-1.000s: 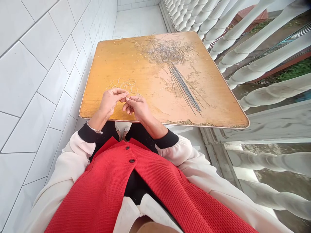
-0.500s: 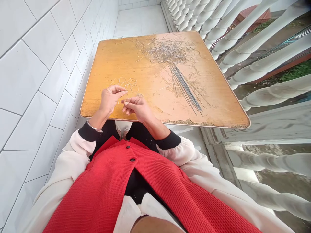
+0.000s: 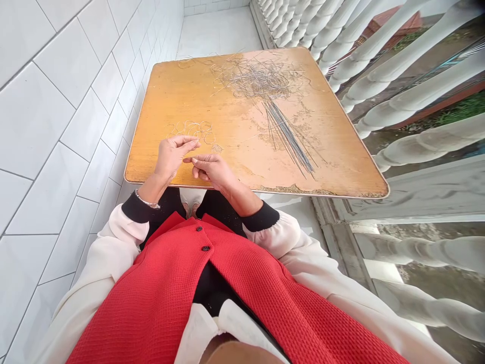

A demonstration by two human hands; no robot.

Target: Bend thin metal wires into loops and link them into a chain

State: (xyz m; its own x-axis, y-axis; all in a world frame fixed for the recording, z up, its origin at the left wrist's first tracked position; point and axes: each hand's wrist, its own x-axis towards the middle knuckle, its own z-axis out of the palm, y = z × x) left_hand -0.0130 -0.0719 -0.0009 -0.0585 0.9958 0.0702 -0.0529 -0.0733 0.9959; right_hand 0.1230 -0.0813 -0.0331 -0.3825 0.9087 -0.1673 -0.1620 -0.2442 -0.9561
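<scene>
Above the near left part of the wooden table top point(image 3: 170, 96), my left hand point(image 3: 172, 154) is closed in a pinch, thumb against fingertips. Close beside it and slightly lower, my right hand point(image 3: 214, 168) pinches too, its thumb pressed on the bent index finger. What they grip looks like a thin wire, barely visible between the fingertips. Just beyond my left hand lie several thin wire rings point(image 3: 197, 126). A small cluster of fine pieces point(image 3: 217, 147) rests just past my right hand.
A tangled heap of thin wire point(image 3: 261, 78) covers the far right part of the table. Below it, a bundle of straight grey wires point(image 3: 290, 136) points toward me. A white tiled wall point(image 3: 87, 96) stands at the left, a white balustrade point(image 3: 371, 91) at the right.
My right hand has shifted slightly left, its index finger now reaching under my left hand's fingertips. My left hand has hardly moved and keeps its pinch.
</scene>
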